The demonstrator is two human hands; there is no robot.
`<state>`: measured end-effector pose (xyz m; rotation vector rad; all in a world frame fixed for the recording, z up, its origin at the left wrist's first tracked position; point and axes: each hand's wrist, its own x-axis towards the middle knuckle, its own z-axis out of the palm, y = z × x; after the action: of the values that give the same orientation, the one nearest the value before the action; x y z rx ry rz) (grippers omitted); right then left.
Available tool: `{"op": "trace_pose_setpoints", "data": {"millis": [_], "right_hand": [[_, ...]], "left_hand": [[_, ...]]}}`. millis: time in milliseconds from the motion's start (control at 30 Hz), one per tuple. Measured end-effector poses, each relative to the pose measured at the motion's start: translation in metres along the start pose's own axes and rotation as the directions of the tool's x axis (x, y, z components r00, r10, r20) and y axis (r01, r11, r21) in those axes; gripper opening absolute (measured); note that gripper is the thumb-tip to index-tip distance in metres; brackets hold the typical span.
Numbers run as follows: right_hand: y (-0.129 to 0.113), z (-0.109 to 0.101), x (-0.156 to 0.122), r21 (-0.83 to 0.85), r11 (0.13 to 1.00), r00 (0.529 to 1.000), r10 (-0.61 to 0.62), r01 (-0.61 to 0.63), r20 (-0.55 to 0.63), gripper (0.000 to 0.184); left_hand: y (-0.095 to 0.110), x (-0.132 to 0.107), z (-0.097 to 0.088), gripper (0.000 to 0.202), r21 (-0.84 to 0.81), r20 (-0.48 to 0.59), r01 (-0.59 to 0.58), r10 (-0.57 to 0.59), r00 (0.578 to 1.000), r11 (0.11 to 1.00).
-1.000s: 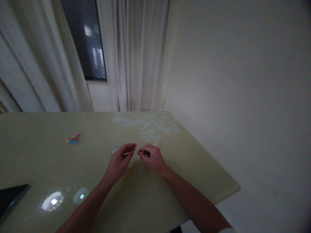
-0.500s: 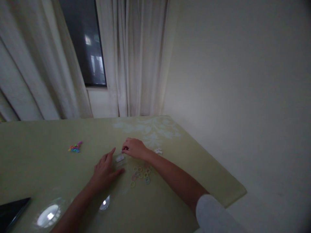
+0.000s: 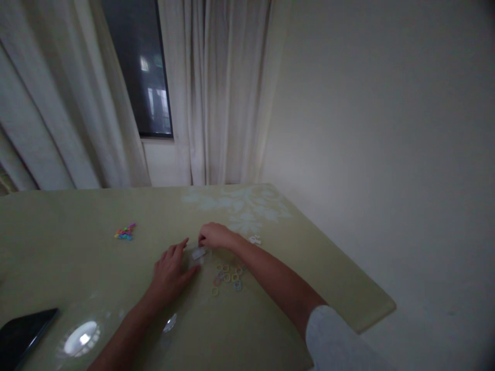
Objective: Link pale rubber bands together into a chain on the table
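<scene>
My left hand [image 3: 170, 270] lies flat on the pale green table [image 3: 317, 257], fingers spread, on the edge of a small clear plastic piece [image 3: 198, 253]. My right hand [image 3: 214, 237] reaches across just beyond it, fingers curled in a pinch at that clear piece; what the fingertips grip is too small to make out. Several small pastel rings [image 3: 227, 277] lie loose on the table under my right forearm. A tiny white item [image 3: 254, 239] rests just right of my right wrist.
A little heap of bright coloured bits [image 3: 125, 233] sits on the table to the left. A dark phone [image 3: 23, 337] lies at the near left edge. Curtains [image 3: 220, 93] and a dark window [image 3: 139, 67] stand behind the table; a bare wall is at right.
Both hands dropped from a raised pinch together down to the table. The right hand reached leftward to the clear piece, uncovering the rings; the left hand flattened beside it.
</scene>
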<state>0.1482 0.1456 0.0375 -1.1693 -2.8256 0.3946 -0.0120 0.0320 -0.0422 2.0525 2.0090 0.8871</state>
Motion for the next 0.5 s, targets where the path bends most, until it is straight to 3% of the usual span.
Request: {"op": "trace_pose_setpoints", "data": {"millis": [100, 133, 200, 300, 400, 500], "right_hand": [[0.013, 0.000, -0.034, 0.071, 0.997, 0.994, -0.031, 0.038, -0.101, 0.015], [0.018, 0.003, -0.050, 0.134, 0.989, 0.987, -0.042, 0.063, -0.158, 0.013], [0.030, 0.011, -0.083, 0.204, 0.975, 0.990, -0.063, 0.088, -0.123, 0.007], [0.044, 0.027, -0.126, 0.266, 0.961, 0.993, -0.049, 0.077, -0.111, 0.009], [0.049, 0.039, -0.147, 0.325, 0.944, 0.985, -0.003, 0.060, -0.174, 0.009], [0.047, 0.043, -0.148, 0.295, 0.954, 0.981, -0.006, 0.063, -0.192, 0.007]], "left_hand": [[0.015, -0.003, -0.010, 0.056, -0.008, -0.071, -0.100, 0.099, 0.993, 0.995], [0.022, -0.004, -0.012, 0.043, -0.038, -0.036, -0.154, 0.152, 0.988, 0.987], [0.035, -0.010, -0.014, 0.029, -0.116, 0.125, -0.196, 0.210, 0.970, 0.974], [0.052, -0.019, -0.012, 0.026, -0.144, 0.309, -0.139, 0.178, 0.934, 0.980], [0.059, -0.024, -0.009, 0.023, -0.172, 0.366, -0.103, 0.161, 0.917, 0.980], [0.058, -0.025, -0.010, 0.020, -0.221, 0.389, -0.087, 0.170, 0.905, 0.971]]}}
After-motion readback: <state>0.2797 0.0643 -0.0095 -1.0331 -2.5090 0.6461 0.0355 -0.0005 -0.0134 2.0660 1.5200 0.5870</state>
